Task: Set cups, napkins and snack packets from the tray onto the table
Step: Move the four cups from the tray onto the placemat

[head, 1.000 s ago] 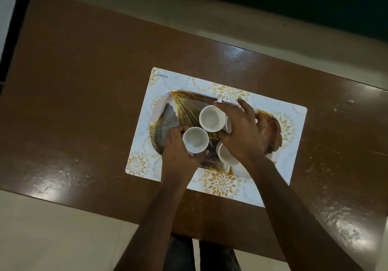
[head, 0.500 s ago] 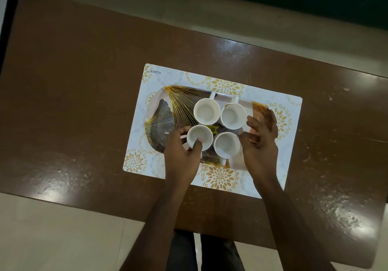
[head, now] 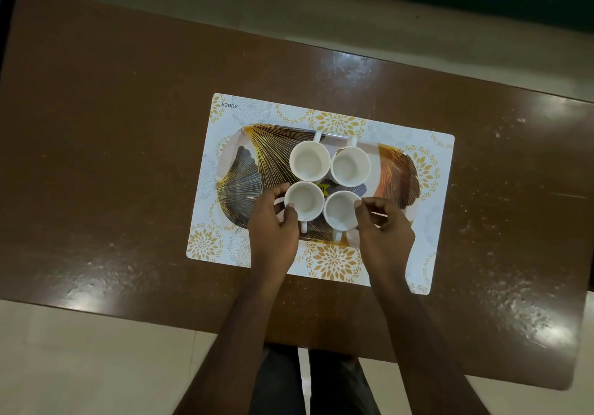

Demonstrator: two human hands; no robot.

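My left hand [head: 273, 234] curls round the near-left cup [head: 303, 201]; right hand [head: 385, 231] pinches the near-right cup [head: 341, 211] — packed close, so a crooked lift could clip the back cups [head: 310, 160].

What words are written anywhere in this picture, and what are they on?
"KUBER": printed on the placemat, near its far left corner, upside down from here.
Yellow label on the tray, between the cups: partly hidden and too small to read.
No other writing shows.

White cups [head: 310, 161]; gold-fanned tray [head: 244, 186]; brown table [head: 112, 125].
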